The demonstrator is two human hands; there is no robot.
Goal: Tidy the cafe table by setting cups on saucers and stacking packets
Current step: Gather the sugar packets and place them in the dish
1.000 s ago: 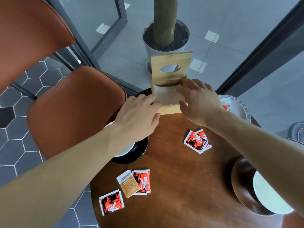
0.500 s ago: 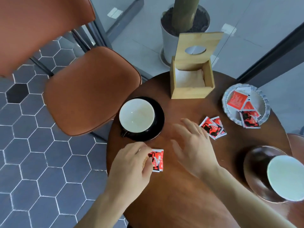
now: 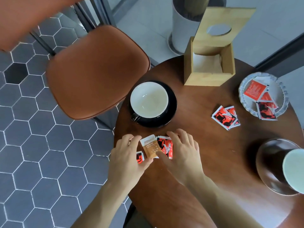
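Observation:
On the round wooden table (image 3: 205, 162), my left hand (image 3: 128, 158) and my right hand (image 3: 182, 152) flank a small cluster of packets. A tan packet (image 3: 149, 148) lies between them, overlapping a red packet (image 3: 165, 146) under my right fingers. Another red packet (image 3: 139, 157) peeks from under my left hand. Both hands press on the packets with fingers spread. A white cup (image 3: 148, 99) sits on a black saucer (image 3: 171, 106). A second white cup (image 3: 294, 168) stands on a brown saucer (image 3: 269, 165) at the right edge.
A pile of red packets (image 3: 225, 117) lies mid-table, and a glass dish (image 3: 279, 89) holds more packets. A wooden napkin box (image 3: 209, 76) stands at the back. An orange chair (image 3: 95, 69) is left of the table, and a potted plant (image 3: 182, 25) behind.
Both hands came back from the napkin box to the near edge. They closed in on the packets from either side, and the tan packet now shows between them.

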